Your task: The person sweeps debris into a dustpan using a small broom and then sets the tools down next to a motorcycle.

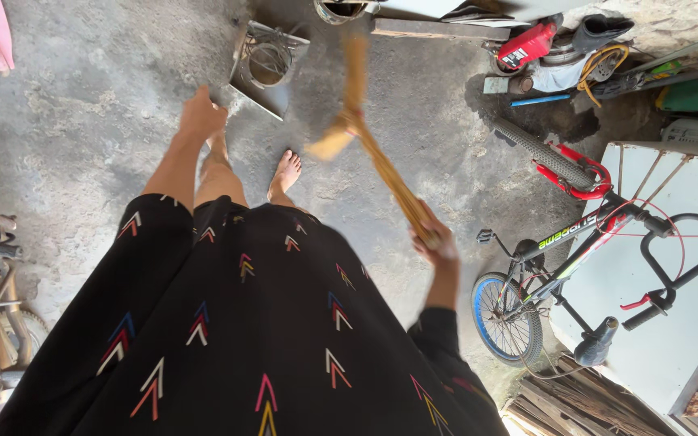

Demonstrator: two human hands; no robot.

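Straw-yellow bristles, bundled thin and stiff: my right hand [438,242] is clenched round the broom [381,161], whose long axis runs from my fist toward eleven o'clock, blurred tip over rough grey concrete [82,121]. My left hand [202,113] hangs loosely curled, holding nothing.

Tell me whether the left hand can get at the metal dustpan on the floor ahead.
Probably yes: the left hand is empty and stretched toward the metal dustpan, with bare floor between them.

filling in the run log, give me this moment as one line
right hand: grips broom, blurred | left hand: free, held out over concrete floor | bare feet ahead | bicycle at right
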